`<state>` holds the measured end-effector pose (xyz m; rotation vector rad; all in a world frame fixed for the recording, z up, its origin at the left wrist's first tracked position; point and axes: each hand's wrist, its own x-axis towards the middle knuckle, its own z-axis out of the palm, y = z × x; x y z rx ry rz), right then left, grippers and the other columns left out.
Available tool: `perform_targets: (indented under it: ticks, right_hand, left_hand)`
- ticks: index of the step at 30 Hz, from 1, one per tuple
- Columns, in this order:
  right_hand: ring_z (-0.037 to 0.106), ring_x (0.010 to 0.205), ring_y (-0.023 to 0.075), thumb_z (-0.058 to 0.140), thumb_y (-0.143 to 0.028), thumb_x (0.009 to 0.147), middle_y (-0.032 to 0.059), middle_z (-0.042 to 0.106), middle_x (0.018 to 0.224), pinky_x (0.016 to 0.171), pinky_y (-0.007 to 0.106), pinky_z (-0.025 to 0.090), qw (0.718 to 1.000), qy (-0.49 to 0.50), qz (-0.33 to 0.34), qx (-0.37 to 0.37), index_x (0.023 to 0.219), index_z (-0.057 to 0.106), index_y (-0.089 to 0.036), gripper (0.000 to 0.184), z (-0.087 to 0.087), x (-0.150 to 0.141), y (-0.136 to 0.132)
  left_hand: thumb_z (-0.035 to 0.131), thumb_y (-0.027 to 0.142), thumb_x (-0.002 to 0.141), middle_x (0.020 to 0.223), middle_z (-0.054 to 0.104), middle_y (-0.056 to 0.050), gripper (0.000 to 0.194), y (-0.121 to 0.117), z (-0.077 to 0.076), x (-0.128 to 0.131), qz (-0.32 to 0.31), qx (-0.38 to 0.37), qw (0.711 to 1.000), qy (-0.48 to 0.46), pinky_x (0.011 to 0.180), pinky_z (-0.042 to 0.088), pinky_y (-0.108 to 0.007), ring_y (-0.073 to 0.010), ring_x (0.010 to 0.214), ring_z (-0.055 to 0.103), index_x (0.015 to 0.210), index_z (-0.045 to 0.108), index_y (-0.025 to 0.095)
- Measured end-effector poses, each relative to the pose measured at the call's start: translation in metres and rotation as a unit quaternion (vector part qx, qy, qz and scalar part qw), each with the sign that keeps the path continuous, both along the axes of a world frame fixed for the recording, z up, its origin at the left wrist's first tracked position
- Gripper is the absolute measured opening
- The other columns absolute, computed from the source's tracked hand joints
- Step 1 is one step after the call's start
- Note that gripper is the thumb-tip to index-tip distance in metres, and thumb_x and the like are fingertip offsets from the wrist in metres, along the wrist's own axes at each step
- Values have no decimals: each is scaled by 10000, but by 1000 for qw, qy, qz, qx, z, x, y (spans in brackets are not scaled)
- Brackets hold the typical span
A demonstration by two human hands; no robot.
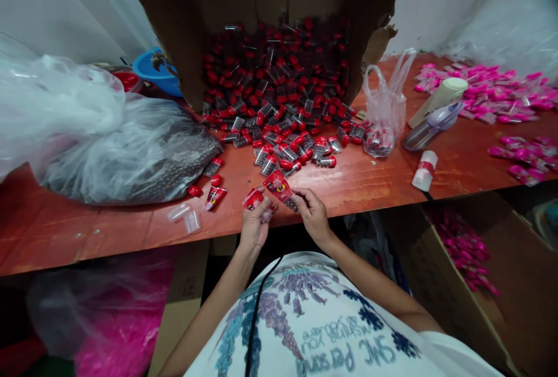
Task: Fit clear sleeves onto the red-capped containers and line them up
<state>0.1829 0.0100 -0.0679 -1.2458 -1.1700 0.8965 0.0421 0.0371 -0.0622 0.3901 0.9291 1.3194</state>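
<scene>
My left hand (253, 227) is closed around a red printed packet (251, 198) at the table's front edge; something pale and clear shows by its fingers. Close beside it, my right hand (315, 219) pinches a clear-bottomed red sachet (278, 185), with dark beads showing in its lower end. Past both hands lies a heap of clear bottles with red caps (288, 150), filled with dark beads. To the left are two loose red caps (195, 191), another red packet (215, 197) and two clear containers (192, 222) without caps.
A large carton (370, 34) on its side holds many more red-capped bottles. A plastic bag of dark beads (170, 150) lies left. Rightward are a small plastic bag (386, 110), two drink bottles (431, 127), a white roll (425, 171) and pink-capped items (492, 89).
</scene>
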Motion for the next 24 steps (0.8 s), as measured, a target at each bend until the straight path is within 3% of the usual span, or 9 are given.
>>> perform_targets:
  ticks: [5,9,12,15,21,24]
  right_hand:
    - [604,742,139,582,-360,850,19,630,904,679,254,506,999,19,33,-19,1054,624,-232,244,-5,-3,-2]
    - [620,787,146,717,-336,727,10,652,930,742,276,519,993,62,76,-65,1106,574,-226,420,-12,-3,-3]
    - [628,841,160,703,-316,732,25,662,972,776,295,519,993,56,74,-69,1065,592,-217,364,-12,-2,-3]
    - [633,864,170,685,-308,743,33,669,972,795,310,520,996,43,51,-63,1024,607,-214,307,-9,-1,-2]
    - [658,828,170,752,-274,652,26,680,902,787,322,539,976,166,81,-113,1038,554,-205,439,-3,0,3]
    - [654,832,167,746,-282,671,22,671,910,779,313,534,987,121,57,-84,1067,537,-217,453,-6,-2,2]
  left_hand:
    - [825,146,540,794,715,-24,306,0,5,8,-9,56,994,94,707,514,-254,-145,705,659,817,694,146]
    - [820,173,548,787,720,-21,304,1,7,10,21,57,991,122,745,509,-273,-149,702,660,828,708,140]
    - [812,182,566,799,720,-31,302,-1,7,8,5,58,989,139,737,513,-275,-156,713,661,847,710,135]
    - [805,172,579,805,721,-32,291,-2,7,7,-24,64,987,144,728,517,-268,-155,717,659,852,709,137]
    - [810,153,564,842,723,-41,309,-1,11,2,-73,67,988,121,751,518,-275,-169,754,663,856,707,140]
    - [804,158,578,767,706,-21,249,-1,10,2,-64,61,989,122,705,515,-251,-143,692,645,801,695,134]
